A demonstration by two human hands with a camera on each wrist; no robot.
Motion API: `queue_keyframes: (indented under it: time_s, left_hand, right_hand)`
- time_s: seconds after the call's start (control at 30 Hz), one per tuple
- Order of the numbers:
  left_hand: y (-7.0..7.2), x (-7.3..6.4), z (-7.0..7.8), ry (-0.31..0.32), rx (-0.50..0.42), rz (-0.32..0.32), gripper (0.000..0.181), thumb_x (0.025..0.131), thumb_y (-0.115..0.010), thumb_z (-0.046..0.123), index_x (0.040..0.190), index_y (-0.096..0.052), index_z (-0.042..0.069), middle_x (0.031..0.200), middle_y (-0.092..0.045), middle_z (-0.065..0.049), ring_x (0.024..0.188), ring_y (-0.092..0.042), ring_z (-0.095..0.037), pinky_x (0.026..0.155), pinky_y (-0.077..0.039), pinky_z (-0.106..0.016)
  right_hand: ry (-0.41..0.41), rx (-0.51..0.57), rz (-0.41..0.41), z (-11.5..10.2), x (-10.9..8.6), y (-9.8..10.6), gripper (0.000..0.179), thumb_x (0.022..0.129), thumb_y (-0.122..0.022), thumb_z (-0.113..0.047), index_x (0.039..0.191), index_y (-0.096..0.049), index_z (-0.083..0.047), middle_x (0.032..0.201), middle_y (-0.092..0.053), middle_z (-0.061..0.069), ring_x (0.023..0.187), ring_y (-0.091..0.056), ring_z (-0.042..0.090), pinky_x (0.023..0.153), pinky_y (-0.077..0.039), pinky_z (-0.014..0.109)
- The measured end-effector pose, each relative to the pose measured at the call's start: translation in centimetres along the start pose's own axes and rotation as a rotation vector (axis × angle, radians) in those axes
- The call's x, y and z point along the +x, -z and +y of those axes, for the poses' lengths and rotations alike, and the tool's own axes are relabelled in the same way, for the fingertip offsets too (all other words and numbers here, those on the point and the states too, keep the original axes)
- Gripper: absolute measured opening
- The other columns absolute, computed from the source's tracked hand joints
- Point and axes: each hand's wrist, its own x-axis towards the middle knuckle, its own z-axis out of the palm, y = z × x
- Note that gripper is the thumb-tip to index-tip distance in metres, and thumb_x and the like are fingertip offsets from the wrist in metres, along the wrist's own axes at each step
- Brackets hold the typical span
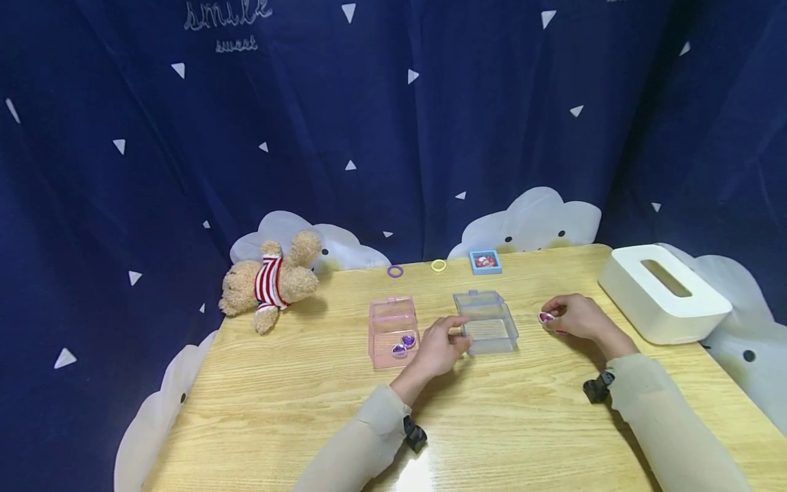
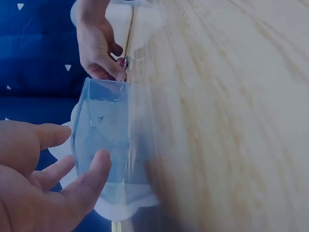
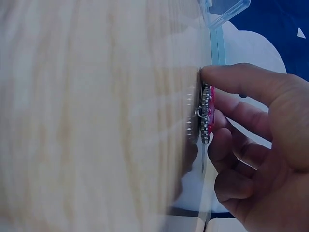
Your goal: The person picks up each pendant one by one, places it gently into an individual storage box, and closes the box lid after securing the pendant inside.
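Observation:
My right hand (image 1: 581, 316) pinches a pink heart-like gem charm (image 1: 545, 318) with a beaded silver rim, low over the table at the right. In the right wrist view, the fingers curl about that charm, its edge against the wood. A second bit of pink shows under the hand, mostly hidden. My left hand (image 1: 433, 348) is at the left side of a clear bluish box (image 1: 492, 347) with its lid back, fingers loosely spread; whether they touch it I cannot tell. Two purple gem charms (image 1: 399, 350) lie in an opened clear pink box (image 1: 371, 342) beside the left hand.
Along the back lie a purple ring (image 1: 395, 266), a yellow ring (image 1: 438, 260) and a small blue-framed square (image 1: 486, 270). A teddy bear (image 1: 270, 281) in a striped shirt lies at the left. On the right stands a white tissue box (image 1: 639, 301).

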Motion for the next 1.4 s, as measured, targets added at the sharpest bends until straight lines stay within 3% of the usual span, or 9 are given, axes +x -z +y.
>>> queue_keyframes:
  time_s: [0.3,0.7,1.07,1.2,1.4]
  left_hand:
    - [-0.1,0.4,0.0,0.024,-0.028,-0.002,0.044,0.092,-0.072,0.017,0.134,-0.060,0.012,0.135,-0.060,-0.011,0.096,-0.070,-0.012,0.073,-0.055,-0.016]
    - [-0.4,0.4,-0.4,0.031,-0.062,-0.016,0.037,0.095,-0.068,0.018,0.131,-0.061,0.015,0.133,-0.062,-0.014,0.111,-0.069,-0.025,0.089,-0.059,-0.029]
    - [-0.4,0.5,-0.6,0.022,-0.050,-0.025,0.039,0.097,-0.065,0.021,0.134,-0.057,0.014,0.132,-0.061,-0.016,0.115,-0.068,-0.029,0.094,-0.059,-0.034]
    - [-0.4,0.5,-0.6,0.017,-0.051,-0.025,0.040,0.097,-0.065,0.020,0.135,-0.057,0.013,0.132,-0.061,-0.017,0.115,-0.068,-0.029,0.094,-0.059,-0.033]
    - [-0.5,0.6,-0.6,0.014,-0.045,-0.028,0.041,0.097,-0.065,0.022,0.136,-0.057,0.014,0.132,-0.061,-0.017,0.116,-0.067,-0.029,0.095,-0.058,-0.034]
  right_hand:
    - [0.000,0.007,-0.020,0.0,0.2,-0.1,0.028,0.080,-0.081,-0.026,0.100,-0.074,-0.007,0.082,-0.068,0.001,0.073,-0.056,0.014,0.063,-0.044,0.027]
    - [0.056,0.019,-0.021,-0.2,0.2,-0.1,0.029,0.082,-0.081,-0.028,0.101,-0.073,-0.009,0.085,-0.069,0.000,0.074,-0.059,0.013,0.060,-0.048,0.025]
    - [0.037,0.095,-0.053,-2.1,-0.1,0.6,0.035,0.084,-0.079,-0.035,0.107,-0.071,-0.009,0.091,-0.065,0.004,0.068,-0.056,0.015,0.051,-0.047,0.026]
    - [0.063,0.099,-0.059,-2.9,-0.1,0.6,0.032,0.086,-0.078,-0.032,0.108,-0.069,-0.010,0.092,-0.065,0.005,0.062,-0.056,0.014,0.049,-0.047,0.026]
    - [0.148,0.062,-0.022,-4.5,-0.1,0.8,0.028,0.085,-0.079,-0.029,0.106,-0.071,-0.013,0.094,-0.069,0.003,0.068,-0.054,0.014,0.054,-0.044,0.025]
